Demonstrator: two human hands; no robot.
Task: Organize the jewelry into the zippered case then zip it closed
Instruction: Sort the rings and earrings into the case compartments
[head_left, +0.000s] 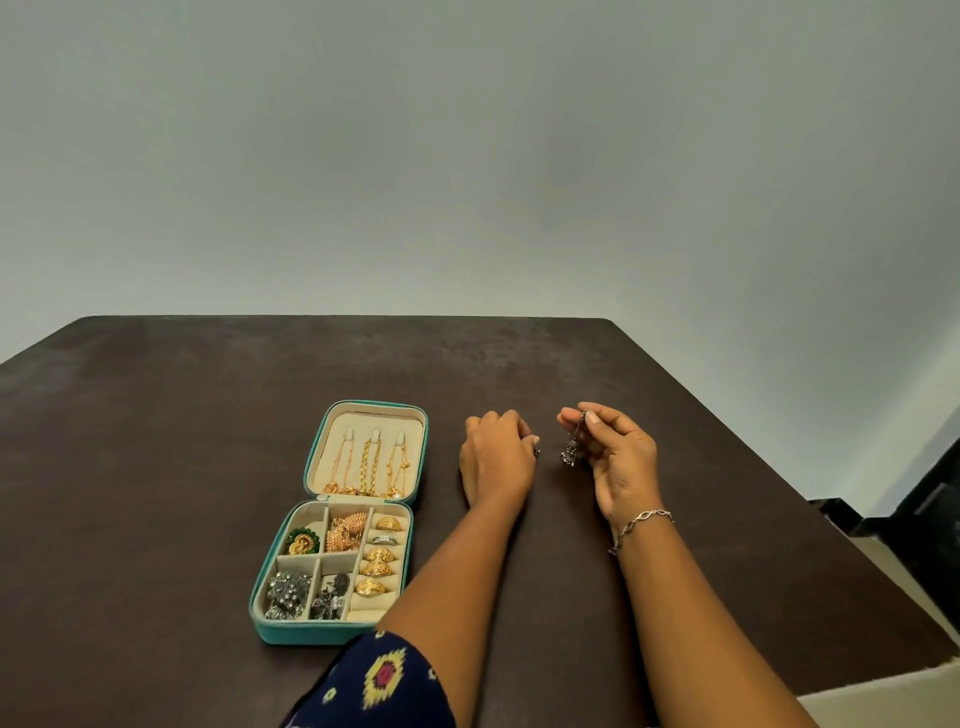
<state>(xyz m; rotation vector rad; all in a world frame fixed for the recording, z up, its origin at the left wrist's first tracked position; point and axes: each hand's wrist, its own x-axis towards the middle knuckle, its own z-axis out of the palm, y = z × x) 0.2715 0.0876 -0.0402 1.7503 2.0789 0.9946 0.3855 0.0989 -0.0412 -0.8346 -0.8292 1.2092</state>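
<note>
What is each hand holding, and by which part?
The right hand pinches a dark silver earring by its top; whether the left hand holds anything cannot be told.

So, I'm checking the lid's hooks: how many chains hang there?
3: left chain, middle chain, right chain, each hung from its own hook in the case lid; none looks hidden.

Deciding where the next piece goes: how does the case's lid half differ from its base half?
The lid half carries three gold chains; the base half is divided into compartments holding earrings and rings. The lid half lies farther from the camera, the base half nearer. Both are teal outside, beige inside.
</note>
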